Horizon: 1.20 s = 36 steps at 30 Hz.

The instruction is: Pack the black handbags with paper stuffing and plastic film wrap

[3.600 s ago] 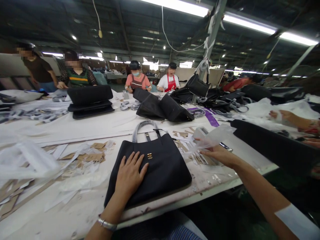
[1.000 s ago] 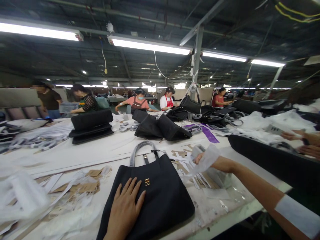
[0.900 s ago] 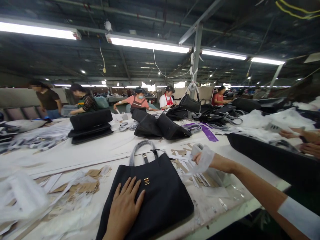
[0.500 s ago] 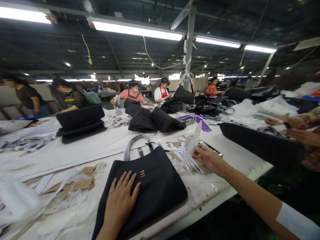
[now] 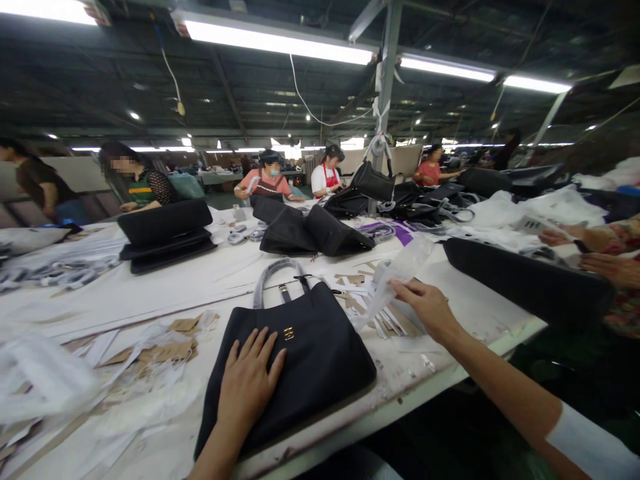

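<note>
A black handbag (image 5: 320,360) with a gold emblem lies on the white table in front of me, its plastic-wrapped handle (image 5: 280,263) pointing away. My left hand (image 5: 250,380) rests flat on the bag's front, fingers spread, left of the emblem. To the right of the bag, my right hand (image 5: 425,303) pinches a thin translucent sheet (image 5: 400,270), perhaps plastic or tissue. The sheet's lower end hangs down to the bag's right edge. Paper strips (image 5: 383,320) and brown card pieces lie beneath it.
More black bags (image 5: 315,230) are piled mid-table, with another stack (image 5: 167,233) at left. White wrapping and card scraps (image 5: 155,353) cover the near left. A long black bag (image 5: 525,280) lies at right beside a co-worker's hands (image 5: 605,260). Several people work beyond the table.
My right hand has shifted right and slightly nearer with the sheet, which now leans to the right instead of standing up. My left hand stays flat on the bag. The view has tilted slightly.
</note>
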Tool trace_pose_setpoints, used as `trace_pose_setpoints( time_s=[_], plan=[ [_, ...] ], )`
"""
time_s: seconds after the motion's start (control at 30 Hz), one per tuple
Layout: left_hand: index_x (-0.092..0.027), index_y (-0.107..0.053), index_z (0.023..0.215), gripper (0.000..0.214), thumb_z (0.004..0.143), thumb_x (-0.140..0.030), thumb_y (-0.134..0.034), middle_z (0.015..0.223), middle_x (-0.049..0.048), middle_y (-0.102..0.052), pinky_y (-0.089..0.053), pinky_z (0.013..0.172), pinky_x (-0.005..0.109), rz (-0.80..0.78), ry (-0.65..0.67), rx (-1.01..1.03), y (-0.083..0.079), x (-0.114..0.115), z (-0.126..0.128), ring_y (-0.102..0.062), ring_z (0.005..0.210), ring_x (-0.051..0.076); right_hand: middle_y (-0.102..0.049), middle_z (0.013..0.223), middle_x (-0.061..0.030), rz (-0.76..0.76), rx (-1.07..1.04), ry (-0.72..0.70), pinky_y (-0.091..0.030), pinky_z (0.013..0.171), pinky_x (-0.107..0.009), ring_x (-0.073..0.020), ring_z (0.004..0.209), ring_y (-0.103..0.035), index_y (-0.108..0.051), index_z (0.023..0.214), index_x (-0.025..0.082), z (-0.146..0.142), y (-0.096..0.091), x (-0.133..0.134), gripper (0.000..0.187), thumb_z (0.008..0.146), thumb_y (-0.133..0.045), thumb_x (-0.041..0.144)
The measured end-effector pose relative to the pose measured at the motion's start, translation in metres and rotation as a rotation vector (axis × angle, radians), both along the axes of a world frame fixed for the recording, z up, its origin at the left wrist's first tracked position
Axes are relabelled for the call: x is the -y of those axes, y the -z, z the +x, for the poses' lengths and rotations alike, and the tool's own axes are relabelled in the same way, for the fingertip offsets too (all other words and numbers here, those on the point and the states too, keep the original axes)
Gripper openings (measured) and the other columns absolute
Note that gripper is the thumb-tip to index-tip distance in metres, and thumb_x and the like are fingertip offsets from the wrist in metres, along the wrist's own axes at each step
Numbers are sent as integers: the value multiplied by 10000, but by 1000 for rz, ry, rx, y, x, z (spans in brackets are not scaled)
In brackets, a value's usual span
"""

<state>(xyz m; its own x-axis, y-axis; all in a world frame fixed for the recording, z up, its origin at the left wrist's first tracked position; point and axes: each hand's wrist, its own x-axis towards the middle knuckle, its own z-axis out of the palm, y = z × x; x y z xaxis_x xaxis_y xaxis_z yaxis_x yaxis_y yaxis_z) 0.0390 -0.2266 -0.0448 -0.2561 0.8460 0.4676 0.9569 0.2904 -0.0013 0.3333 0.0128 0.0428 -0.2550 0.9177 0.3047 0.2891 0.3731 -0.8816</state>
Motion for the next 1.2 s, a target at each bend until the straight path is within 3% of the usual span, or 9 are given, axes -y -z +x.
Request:
trace_pose_setpoints(
  time_s=[0.13, 0.27, 0.37, 0.47, 0.6, 0.87, 1.07, 1.2],
  plan=[
    [-230, -550, 1358, 482, 965, -477, -421, 1423, 86, -538, -308, 1110, 555, -2, -3, 29, -1, 0, 1, -459, 1343, 318, -773, 952, -48, 15, -63, -2, -548, 861, -356, -253, 915, -711, -774, 971, 195, -19, -10, 33, 346, 805, -682, 485],
    [-231, -558, 1348, 471, 970, -474, -418, 1417, 93, -545, -299, 1117, 558, -2, -1, 55, -4, 0, 3, -464, 1339, 313, -776, 936, -26, 134, -26, -76, -554, 794, -312, -234, 880, -719, -767, 977, 218, -60, -11, 80, 293, 857, -640, 454],
    [-228, -561, 1343, 455, 974, -456, -421, 1414, 97, -548, -293, 1122, 554, 18, -1, 72, -5, 1, 5, -465, 1338, 311, -776, 944, -27, 272, 65, -115, -562, 785, -311, -228, 853, -728, -763, 989, 226, -98, 12, 111, 253, 908, -587, 389],
    [-213, -582, 1316, 441, 972, -447, -435, 1384, 102, -578, -288, 1128, 551, 34, -4, 99, -5, 1, 6, -473, 1331, 313, -761, 1035, -53, 408, 139, -183, -576, 846, -336, -233, 913, -731, -735, 1082, 208, -128, 50, 129, 267, 938, -516, 257],
    [-207, -628, 1251, 401, 957, -434, -477, 1347, 110, -607, -271, 1140, 551, 52, 5, 139, -4, 1, 6, -467, 1337, 316, -747, 1078, -79, 568, 237, -261, -565, 927, -374, -232, 978, -718, -703, 1150, 178, -145, 85, 134, 322, 954, -447, 172],
    [-202, -593, 1293, 417, 938, -407, -516, 1362, 119, -593, -264, 1150, 554, 85, 6, 214, -5, 2, 6, -464, 1342, 307, -712, 1177, -85, 704, 327, -370, -508, 1030, -389, -202, 1096, -670, -652, 1227, 164, -156, 97, 140, 360, 972, -401, 117],
    [-182, -555, 1313, 423, 895, -241, -554, 1368, 85, -595, -275, 1177, 494, 132, 60, 385, -10, 7, -3, -496, 1318, 253, -534, 1425, -117, 742, 507, -540, -344, 1153, -506, -251, 1377, -421, -510, 1383, 110, -168, 105, 150, 432, 978, -366, 145],
    [-196, -481, 1375, 416, 969, -256, -413, 1235, 78, -679, -468, 1033, 376, 241, -30, 734, -29, 19, -4, -634, 1141, 195, -375, 1538, -133, 754, 595, -575, -262, 1178, -548, -299, 1457, -253, -422, 1451, 109, -169, 102, 152, 530, 966, -476, 316]
  ],
)
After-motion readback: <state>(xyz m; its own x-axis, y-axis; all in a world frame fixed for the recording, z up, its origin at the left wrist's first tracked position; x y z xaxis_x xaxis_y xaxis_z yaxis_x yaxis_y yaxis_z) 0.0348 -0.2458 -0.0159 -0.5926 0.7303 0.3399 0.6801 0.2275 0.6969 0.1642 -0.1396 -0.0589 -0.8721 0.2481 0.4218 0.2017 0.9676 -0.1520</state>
